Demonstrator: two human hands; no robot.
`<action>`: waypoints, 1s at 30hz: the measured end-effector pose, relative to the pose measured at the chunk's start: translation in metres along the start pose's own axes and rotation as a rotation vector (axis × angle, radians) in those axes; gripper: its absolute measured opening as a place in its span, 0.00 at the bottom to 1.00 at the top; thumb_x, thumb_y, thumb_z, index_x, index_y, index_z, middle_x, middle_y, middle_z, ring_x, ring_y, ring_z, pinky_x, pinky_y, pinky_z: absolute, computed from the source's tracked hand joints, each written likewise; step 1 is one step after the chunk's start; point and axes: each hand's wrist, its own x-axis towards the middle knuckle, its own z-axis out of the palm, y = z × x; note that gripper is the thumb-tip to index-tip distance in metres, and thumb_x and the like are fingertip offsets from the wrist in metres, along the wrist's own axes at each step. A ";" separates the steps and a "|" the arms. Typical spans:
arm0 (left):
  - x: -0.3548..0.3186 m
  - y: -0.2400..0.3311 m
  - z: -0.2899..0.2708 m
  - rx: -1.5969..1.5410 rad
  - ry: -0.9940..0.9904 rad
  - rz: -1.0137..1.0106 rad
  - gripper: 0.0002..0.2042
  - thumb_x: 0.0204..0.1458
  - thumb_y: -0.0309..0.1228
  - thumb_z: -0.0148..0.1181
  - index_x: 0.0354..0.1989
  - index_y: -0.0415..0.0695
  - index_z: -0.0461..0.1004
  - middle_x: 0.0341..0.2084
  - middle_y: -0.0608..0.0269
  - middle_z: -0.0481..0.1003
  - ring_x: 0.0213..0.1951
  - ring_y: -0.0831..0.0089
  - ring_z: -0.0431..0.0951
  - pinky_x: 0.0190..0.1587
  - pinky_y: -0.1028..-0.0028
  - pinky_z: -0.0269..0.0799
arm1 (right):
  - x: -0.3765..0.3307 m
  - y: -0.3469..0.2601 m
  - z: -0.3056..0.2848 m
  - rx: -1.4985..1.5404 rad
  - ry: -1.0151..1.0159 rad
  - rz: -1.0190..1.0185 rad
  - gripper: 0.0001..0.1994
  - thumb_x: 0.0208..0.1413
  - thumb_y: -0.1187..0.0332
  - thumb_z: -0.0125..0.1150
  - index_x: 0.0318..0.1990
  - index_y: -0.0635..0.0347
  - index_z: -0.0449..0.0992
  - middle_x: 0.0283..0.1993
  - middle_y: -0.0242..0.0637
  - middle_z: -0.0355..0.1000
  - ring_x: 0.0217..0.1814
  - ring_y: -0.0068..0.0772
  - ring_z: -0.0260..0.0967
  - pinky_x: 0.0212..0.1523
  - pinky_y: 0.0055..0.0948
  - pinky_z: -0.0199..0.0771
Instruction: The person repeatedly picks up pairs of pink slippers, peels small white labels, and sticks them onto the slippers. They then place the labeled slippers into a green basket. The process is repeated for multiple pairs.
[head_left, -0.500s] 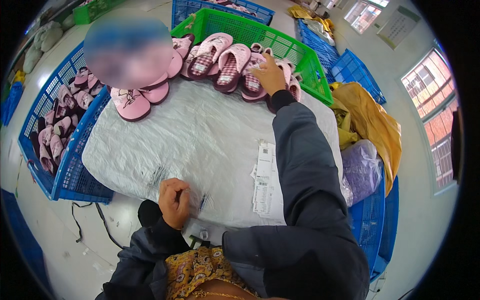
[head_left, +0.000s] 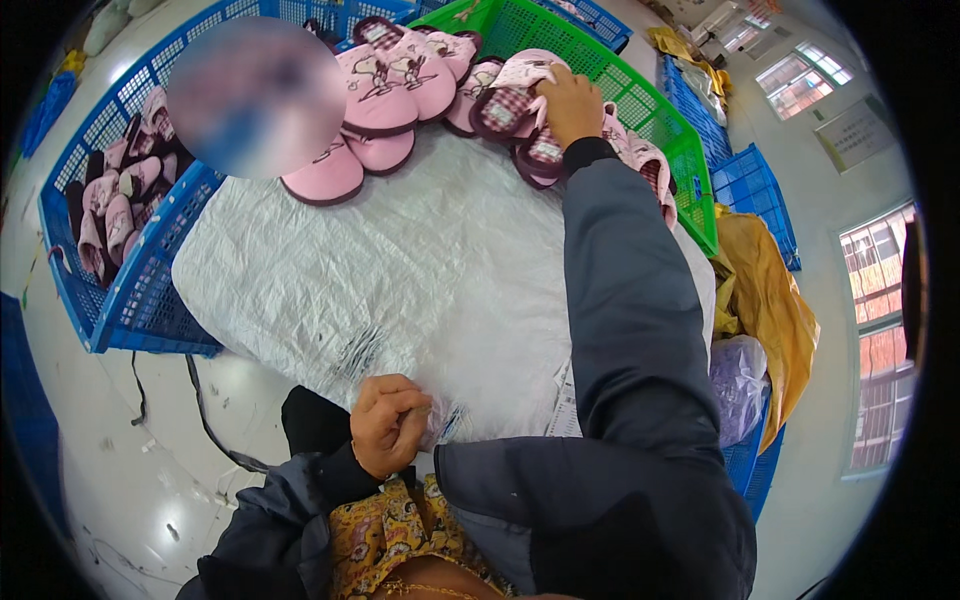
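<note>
One pink slipper [head_left: 528,68] is gripped by the right hand [head_left: 573,108], closed over its soft upper, presumably because the padding gives an easy hold. It is tilted above the far edge of a white bundle [head_left: 330,270], with another slipper [head_left: 545,152] just below the grip. Left of the grip, stacked slippers [head_left: 375,95] are overlapped, perhaps to save room. Just beyond it, a green crate [head_left: 692,172] is set, apparently for easy reach. Well back from that grip, the left hand [head_left: 388,425] is kept near the bundle's near edge, fingers curled; whether anything is pinched cannot be told.
</note>
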 end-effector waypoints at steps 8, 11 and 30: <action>-0.002 -0.003 0.003 -0.098 0.041 -0.034 0.10 0.54 0.20 0.59 0.45 0.38 0.72 0.41 0.54 0.69 0.39 0.68 0.70 0.41 0.73 0.67 | -0.043 -0.028 -0.127 0.191 0.092 -0.098 0.10 0.50 0.72 0.56 0.39 0.51 0.79 0.50 0.34 0.72 0.50 0.40 0.69 0.46 0.38 0.65; 0.001 -0.013 0.002 -0.007 0.081 0.060 0.15 0.60 0.30 0.54 0.53 0.37 0.68 0.51 0.51 0.67 0.53 0.64 0.68 0.53 0.68 0.65 | -0.085 -0.064 -0.193 0.307 0.048 -0.149 0.10 0.50 0.70 0.55 0.38 0.54 0.80 0.50 0.35 0.72 0.48 0.39 0.70 0.45 0.37 0.65; 0.008 -0.038 0.013 -0.046 0.134 0.011 0.15 0.64 0.28 0.49 0.56 0.33 0.67 0.56 0.52 0.67 0.58 0.65 0.67 0.63 0.67 0.60 | -0.299 -0.111 -0.324 0.463 0.062 0.469 0.12 0.48 0.70 0.59 0.42 0.52 0.79 0.50 0.36 0.73 0.52 0.43 0.68 0.52 0.44 0.66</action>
